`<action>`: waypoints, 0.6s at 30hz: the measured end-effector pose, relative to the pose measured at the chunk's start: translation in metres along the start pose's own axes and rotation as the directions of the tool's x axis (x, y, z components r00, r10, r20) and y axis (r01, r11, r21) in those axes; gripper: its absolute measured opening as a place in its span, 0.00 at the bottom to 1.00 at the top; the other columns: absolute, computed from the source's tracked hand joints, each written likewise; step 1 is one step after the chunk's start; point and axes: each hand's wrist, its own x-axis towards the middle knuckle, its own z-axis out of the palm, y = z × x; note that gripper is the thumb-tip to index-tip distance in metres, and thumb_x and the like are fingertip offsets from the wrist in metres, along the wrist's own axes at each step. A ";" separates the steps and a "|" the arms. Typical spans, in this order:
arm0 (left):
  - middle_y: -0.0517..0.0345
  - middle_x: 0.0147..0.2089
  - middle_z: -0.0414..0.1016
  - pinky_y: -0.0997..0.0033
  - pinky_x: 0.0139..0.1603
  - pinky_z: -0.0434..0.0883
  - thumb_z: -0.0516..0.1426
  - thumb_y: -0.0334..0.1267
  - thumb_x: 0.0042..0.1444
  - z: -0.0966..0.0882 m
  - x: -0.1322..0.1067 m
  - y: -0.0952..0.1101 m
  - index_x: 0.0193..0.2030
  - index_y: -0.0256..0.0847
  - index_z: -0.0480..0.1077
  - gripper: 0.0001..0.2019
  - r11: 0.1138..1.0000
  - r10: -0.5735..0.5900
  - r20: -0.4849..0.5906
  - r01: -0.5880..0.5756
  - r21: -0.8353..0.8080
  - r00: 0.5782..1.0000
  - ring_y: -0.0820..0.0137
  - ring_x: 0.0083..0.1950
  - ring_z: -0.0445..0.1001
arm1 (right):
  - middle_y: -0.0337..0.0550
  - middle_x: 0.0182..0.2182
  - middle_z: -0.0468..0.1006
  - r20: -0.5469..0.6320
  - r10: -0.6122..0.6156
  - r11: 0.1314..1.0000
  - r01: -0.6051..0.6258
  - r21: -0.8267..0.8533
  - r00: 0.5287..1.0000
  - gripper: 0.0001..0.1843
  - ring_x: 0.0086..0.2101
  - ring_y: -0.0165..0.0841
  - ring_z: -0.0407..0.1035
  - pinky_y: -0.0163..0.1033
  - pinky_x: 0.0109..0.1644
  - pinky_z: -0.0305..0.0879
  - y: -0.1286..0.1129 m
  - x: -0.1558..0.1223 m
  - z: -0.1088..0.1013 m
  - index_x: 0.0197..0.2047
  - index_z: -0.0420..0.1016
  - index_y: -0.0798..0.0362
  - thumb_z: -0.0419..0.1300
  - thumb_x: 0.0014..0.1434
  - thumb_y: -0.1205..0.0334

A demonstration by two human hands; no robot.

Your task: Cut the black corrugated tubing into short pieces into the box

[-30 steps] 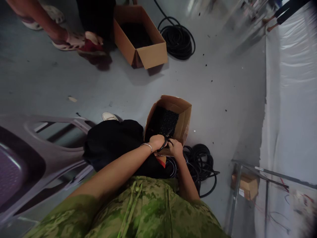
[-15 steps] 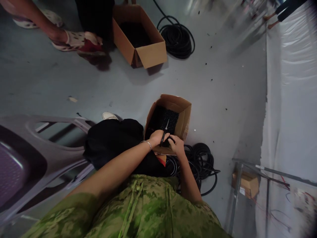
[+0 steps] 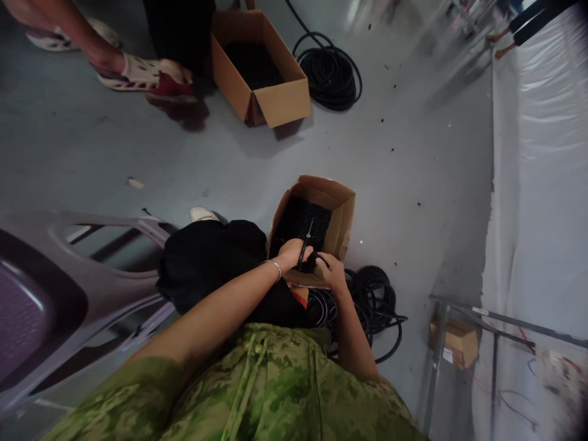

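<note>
Over an open cardboard box (image 3: 342, 236) on the floor, my left hand (image 3: 291, 252) is closed on scissors (image 3: 304, 250) with black handles. Their metal blades point away from me over the box. My right hand (image 3: 332, 270), just to the right, pinches a short black piece (image 3: 316, 260) that looks like cut hose. The piece lies between my two hands, and its left end is close to my left fingertips; whether they touch it I cannot tell. Many small black pieces (image 3: 316, 215) fill the box below, too small to make out singly.
Coiled black hose (image 3: 374, 288) lies right of the box. Farther off are a second cardboard box (image 3: 282, 101), another hose coil (image 3: 333, 79) and a person's feet in clogs (image 3: 138, 73). A plastic chair (image 3: 105, 263) stands left, a metal frame (image 3: 441, 355) right.
My right hand has shifted slightly right, and more of the black piece shows between my hands. My left hand with the scissors has barely moved.
</note>
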 end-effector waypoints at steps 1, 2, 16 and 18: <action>0.51 0.29 0.80 0.74 0.32 0.68 0.48 0.46 0.60 -0.001 -0.001 0.001 0.27 0.36 0.77 0.22 1.000 0.010 -0.003 -0.010 0.012 1.000 0.68 0.30 0.76 | 0.46 0.43 0.82 0.004 -0.005 1.000 0.005 0.000 1.000 0.15 0.44 0.36 0.76 0.40 0.52 0.70 0.001 0.000 0.000 0.47 0.80 0.50 0.54 0.64 0.57; 0.50 0.30 0.80 0.74 0.33 0.68 0.48 0.46 0.60 -0.001 -0.001 0.001 0.28 0.36 0.77 0.22 1.000 0.020 -0.003 -0.020 0.024 1.000 0.68 0.31 0.76 | 0.46 0.43 0.82 0.001 -0.007 1.000 0.007 0.003 1.000 0.15 0.44 0.37 0.76 0.40 0.52 0.70 0.002 0.000 -0.001 0.46 0.80 0.51 0.54 0.64 0.57; 0.44 0.48 0.79 0.68 0.45 0.71 0.53 0.43 0.59 0.003 -0.019 0.012 0.49 0.36 0.73 0.17 0.958 0.129 0.102 -0.151 0.244 0.986 0.58 0.49 0.78 | 0.43 0.32 0.81 -0.227 0.155 0.987 -0.142 0.075 0.962 0.20 0.32 0.35 0.73 0.38 0.42 0.69 0.006 0.032 -0.030 0.45 0.79 0.54 0.50 0.64 0.53; 0.42 0.49 0.79 0.68 0.45 0.71 0.52 0.43 0.59 0.002 -0.020 0.012 0.50 0.36 0.72 0.18 0.953 0.126 0.118 -0.153 0.262 0.985 0.57 0.49 0.78 | 0.46 0.35 0.82 -0.217 0.137 0.989 -0.121 0.083 0.967 0.20 0.34 0.35 0.74 0.39 0.44 0.70 0.005 0.032 -0.024 0.46 0.78 0.54 0.51 0.64 0.53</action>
